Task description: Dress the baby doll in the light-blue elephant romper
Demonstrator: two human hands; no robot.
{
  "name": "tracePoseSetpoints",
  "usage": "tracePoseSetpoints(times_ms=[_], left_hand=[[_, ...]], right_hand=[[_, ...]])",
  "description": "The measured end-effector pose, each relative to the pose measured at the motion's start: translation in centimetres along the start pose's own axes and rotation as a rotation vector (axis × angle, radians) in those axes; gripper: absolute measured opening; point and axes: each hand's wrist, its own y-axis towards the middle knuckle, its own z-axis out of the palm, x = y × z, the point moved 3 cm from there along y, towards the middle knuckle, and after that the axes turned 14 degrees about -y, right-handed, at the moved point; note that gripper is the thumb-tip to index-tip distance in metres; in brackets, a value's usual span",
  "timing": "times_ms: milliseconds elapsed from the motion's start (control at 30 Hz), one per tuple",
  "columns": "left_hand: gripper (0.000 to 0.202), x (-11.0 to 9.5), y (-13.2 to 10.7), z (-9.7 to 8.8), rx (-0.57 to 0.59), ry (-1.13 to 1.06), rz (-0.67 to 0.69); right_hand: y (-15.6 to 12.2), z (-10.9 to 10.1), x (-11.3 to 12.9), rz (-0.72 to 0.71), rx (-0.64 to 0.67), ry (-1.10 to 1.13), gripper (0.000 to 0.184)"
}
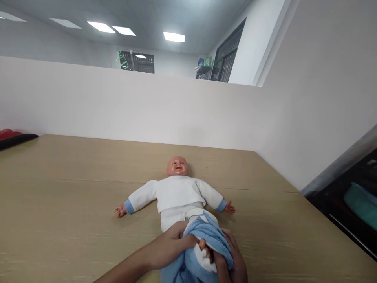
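A baby doll lies on its back with its arms spread, its head pointing away from me. It wears a white top with blue cuffs and white cloth over its hips. Blue fleecy trousers are bunched around one of its lower legs. Inside the opening a bit of the doll's foot shows. My left hand is closed on the near-left edge of the bunched cloth. On the other side my right hand grips the cloth, its thumb inside the opening. The doll's other leg is hidden.
The doll rests on a wooden table that meets a white low wall at the back. At the far left a red item sits by a black edge. Beyond the table's right edge stands a dark container with a teal item.
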Motion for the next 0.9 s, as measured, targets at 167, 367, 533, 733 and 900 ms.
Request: tracePoseSetpoints(times_ms=[167, 367, 533, 733, 900], left_hand=[[0.062, 0.1, 0.0, -1.4, 0.069, 0.024, -0.060], [0.102, 0.6, -0.1, -2.1, 0.182, 0.130, -0.032], [0.085, -0.8, -0.4, -1.3, 0.140, 0.325, 0.025], [0.069, -1.7, -0.2, -1.0, 0.162, 0.402, 0.092], [0.072, -0.9, -0.1, -1.7, 0.149, 0.377, 0.087]], right_hand=[[-0.1, -0.1, -1.0, -0.064, -0.051, 0.004, 0.034], [-0.4, -0.5, -1.7, -0.114, -0.062, 0.029, 0.029], [0.0, -1.6, -4.5, -0.177, 0.111, 0.053, 0.039], [1.5, -3.0, -5.2, 0.022, 0.394, 0.172, 0.040], [3.1, -3.7, -6.8, 0.134, 0.682, 0.368, 0.066]])
